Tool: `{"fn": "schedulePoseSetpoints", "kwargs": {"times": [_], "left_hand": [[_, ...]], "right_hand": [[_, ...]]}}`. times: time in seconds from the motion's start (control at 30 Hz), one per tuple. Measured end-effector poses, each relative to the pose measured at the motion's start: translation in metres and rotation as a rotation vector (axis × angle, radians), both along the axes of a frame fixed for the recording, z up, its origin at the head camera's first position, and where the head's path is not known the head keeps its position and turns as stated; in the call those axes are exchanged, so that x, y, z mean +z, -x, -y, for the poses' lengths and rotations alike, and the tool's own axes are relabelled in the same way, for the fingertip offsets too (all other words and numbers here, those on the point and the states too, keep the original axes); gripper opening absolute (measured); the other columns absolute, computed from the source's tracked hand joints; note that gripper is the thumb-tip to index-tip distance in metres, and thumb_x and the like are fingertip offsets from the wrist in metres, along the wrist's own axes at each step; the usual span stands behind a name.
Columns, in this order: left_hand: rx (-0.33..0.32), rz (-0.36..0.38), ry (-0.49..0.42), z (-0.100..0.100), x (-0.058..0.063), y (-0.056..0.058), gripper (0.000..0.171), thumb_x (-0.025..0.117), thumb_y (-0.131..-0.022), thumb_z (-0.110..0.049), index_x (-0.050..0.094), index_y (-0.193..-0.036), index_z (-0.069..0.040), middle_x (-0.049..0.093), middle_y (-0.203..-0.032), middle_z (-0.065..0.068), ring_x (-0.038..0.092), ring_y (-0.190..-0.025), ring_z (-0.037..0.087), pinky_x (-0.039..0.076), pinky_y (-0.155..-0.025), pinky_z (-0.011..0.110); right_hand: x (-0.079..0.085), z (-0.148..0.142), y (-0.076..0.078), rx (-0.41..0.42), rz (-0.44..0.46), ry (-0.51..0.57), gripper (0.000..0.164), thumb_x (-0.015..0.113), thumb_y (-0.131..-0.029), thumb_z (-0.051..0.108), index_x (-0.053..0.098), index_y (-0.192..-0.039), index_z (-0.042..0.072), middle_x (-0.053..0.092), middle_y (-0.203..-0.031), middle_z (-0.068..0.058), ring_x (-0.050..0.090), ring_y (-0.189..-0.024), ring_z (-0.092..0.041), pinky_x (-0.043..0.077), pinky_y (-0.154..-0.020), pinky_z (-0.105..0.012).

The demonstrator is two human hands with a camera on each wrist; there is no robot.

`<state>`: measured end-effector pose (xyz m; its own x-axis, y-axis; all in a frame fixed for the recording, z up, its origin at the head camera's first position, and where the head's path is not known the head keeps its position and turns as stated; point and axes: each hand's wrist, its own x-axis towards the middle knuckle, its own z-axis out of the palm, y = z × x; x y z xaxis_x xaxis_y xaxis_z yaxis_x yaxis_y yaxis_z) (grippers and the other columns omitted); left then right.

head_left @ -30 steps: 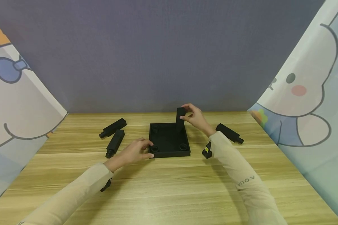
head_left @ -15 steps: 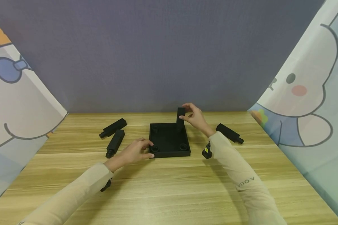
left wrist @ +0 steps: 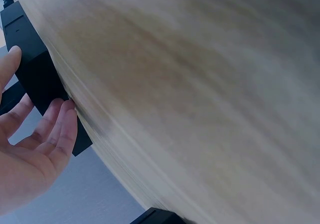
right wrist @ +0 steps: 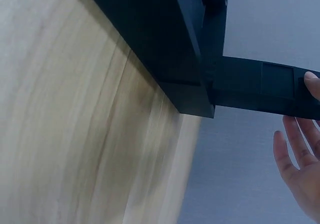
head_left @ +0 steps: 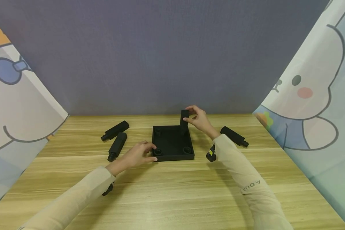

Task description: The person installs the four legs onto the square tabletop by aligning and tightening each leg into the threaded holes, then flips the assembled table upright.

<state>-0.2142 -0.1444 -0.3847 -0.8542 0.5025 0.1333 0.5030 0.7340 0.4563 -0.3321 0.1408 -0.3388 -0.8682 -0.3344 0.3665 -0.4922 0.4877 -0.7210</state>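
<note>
Your R hand [head_left: 199, 120] is pinching an upright black rectangular post [head_left: 184, 120] @ 1 o'clock on a black square tray [head_left: 172, 142]; your L hand [head_left: 136, 155] is gripping its corner @ approx. 8 o'clock.

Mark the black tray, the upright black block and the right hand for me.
Black tray [head_left: 171, 141], head view: bare inner floor.
Upright black block [head_left: 184, 126], head view: its near face.
Right hand [head_left: 200, 121], head view: back of the hand.

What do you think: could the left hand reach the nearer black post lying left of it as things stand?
Probably yes: the nearer black post lies close beside the left hand with nothing visible on top, though the hand would likely have to release the tray first.
</note>
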Motion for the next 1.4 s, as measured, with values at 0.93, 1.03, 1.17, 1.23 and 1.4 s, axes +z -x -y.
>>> {"fn": "schedulePoseSetpoints", "kwargs": {"times": [0.93, 1.03, 1.17, 1.23, 1.4], "left_hand": [[-0.005, -0.013, 0.007, -0.0015, 0.0012, -0.0008, 0.042, 0.07, -0.079, -0.035, 0.06, -0.113, -0.012, 0.058, -0.102, 0.005, 0.058, -0.088, 0.02, 0.05, -0.072, 0.031], [-0.008, -0.018, 0.008, -0.0016, 0.0015, -0.0004, 0.042, 0.07, -0.08, -0.035, 0.06, -0.113, -0.011, 0.059, -0.1, 0.005, 0.058, -0.087, 0.02, 0.049, -0.071, 0.031], [-0.008, -0.016, 0.009, -0.0015, 0.0018, -0.0003, 0.042, 0.07, -0.08, -0.035, 0.06, -0.113, -0.011, 0.059, -0.1, 0.006, 0.058, -0.088, 0.02, 0.05, -0.071, 0.031], [-0.006, -0.011, 0.007, -0.0012, 0.0019, -0.0004, 0.042, 0.07, -0.08, -0.035, 0.06, -0.113, -0.011, 0.059, -0.101, 0.006, 0.059, -0.089, 0.021, 0.05, -0.072, 0.032], [-0.002, -0.007, 0.004, -0.0006, 0.0015, -0.0002, 0.042, 0.07, -0.08, -0.035, 0.06, -0.113, -0.011, 0.059, -0.103, 0.007, 0.06, -0.091, 0.023, 0.052, -0.074, 0.034]], "right_hand": [[-0.0078, 0.0055, -0.0053, -0.06, -0.052, 0.082, 0.042, 0.071, -0.08, 0.017, 0.055, -0.117, 0.003, 0.06, -0.109, -0.018, 0.059, -0.099, -0.031, 0.05, -0.074, -0.044], [-0.008, 0.006, -0.0052, -0.059, -0.045, 0.101, 0.044, 0.071, -0.08, 0.017, 0.055, -0.118, 0.002, 0.06, -0.11, -0.02, 0.059, -0.1, -0.033, 0.049, -0.075, -0.045], [-0.0081, 0.0061, -0.0045, -0.07, -0.032, 0.092, 0.043, 0.071, -0.08, 0.017, 0.054, -0.118, 0.003, 0.06, -0.11, -0.019, 0.059, -0.1, -0.032, 0.049, -0.074, -0.043], [-0.0082, 0.0063, -0.0042, -0.077, -0.035, 0.08, 0.042, 0.071, -0.08, 0.017, 0.055, -0.117, 0.005, 0.06, -0.109, -0.017, 0.059, -0.099, -0.03, 0.049, -0.073, -0.04], [-0.0036, 0.0077, -0.0088, -0.068, -0.027, 0.091, 0.041, 0.07, -0.081, 0.016, 0.055, -0.117, 0.003, 0.06, -0.109, -0.018, 0.059, -0.099, -0.032, 0.049, -0.072, -0.042]]}}
